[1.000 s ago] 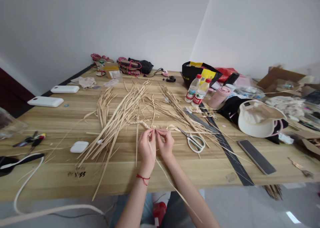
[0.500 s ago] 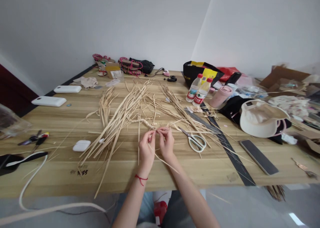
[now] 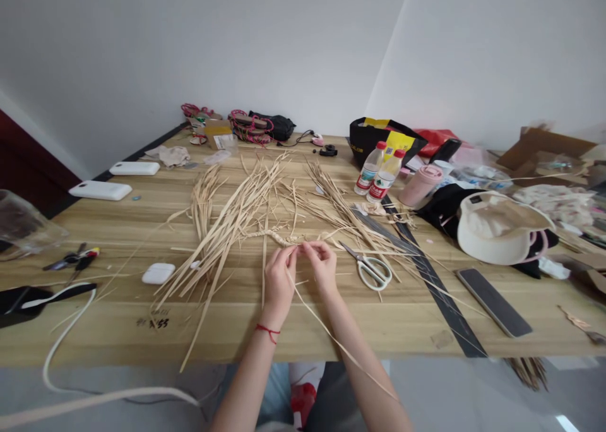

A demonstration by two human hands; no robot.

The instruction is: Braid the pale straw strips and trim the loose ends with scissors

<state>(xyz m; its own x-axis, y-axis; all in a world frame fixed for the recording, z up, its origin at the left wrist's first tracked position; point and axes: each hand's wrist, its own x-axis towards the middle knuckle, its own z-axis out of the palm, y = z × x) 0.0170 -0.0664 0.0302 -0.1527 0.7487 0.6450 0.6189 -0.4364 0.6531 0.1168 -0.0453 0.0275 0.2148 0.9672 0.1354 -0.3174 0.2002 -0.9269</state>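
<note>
A braided straw cord [image 3: 273, 234] runs along the table into my fingers. My left hand [image 3: 280, 274], with a red string on its wrist, is closed in a pinch on the braid's near end. Close beside it, my right hand [image 3: 322, 264] pinches at the same spot, its fingertips meeting the left ones. One long straw strand [image 3: 331, 334] trails from between my hands, down across my right forearm. Loose straw strips [image 3: 237, 214] lie in a bundle to the left and beyond. Scissors [image 3: 372, 271] with pale handles rest right of my right hand.
Two water bottles [image 3: 370, 168], a pink tumbler [image 3: 420, 186] and a white cap [image 3: 502, 227] stand to the right. A dark phone [image 3: 493, 301] lies near the front edge. At left are a white earbud case [image 3: 158, 273] and two white power banks [image 3: 100, 190].
The trailing strand now reaches further down, lying over my right forearm. My right hand has shifted slightly right and its fingers have changed position. The view has moved a little.
</note>
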